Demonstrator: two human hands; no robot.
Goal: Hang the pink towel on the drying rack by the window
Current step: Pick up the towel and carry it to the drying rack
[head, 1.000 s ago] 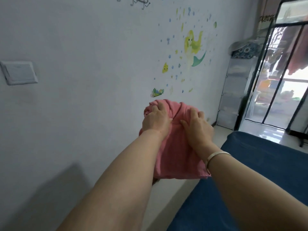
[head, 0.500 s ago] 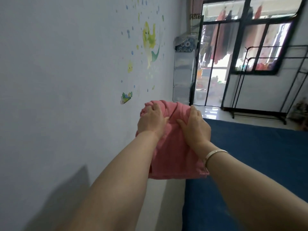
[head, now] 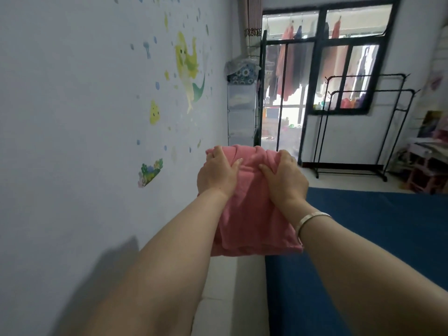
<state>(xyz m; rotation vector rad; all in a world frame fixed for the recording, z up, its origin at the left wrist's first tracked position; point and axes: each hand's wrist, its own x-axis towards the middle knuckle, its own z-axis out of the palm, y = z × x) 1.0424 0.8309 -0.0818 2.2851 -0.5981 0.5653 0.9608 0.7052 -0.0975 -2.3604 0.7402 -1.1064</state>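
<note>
A bunched pink towel [head: 252, 214] hangs in the air in front of me, held at chest height. My left hand [head: 215, 173] grips its upper left part and my right hand [head: 283, 178] grips its upper right part; a silver bangle sits on the right wrist. The towel's lower edge droops between my forearms. A black metal drying rack [head: 363, 93] stands bare under the window at the far end of the room, well beyond the towel and to its right.
A white wall with mermaid stickers [head: 189, 69] runs along my left. A blue bed [head: 363, 238] fills the lower right, leaving a narrow tiled strip [head: 230, 287] beside the wall. A glass door [head: 278, 98] and plastic drawers [head: 240, 112] stand ahead; clutter sits far right.
My view has swung to the right, bringing the window and the black rack into sight. Both hands keep the same hold on the towel, now slightly further apart.
</note>
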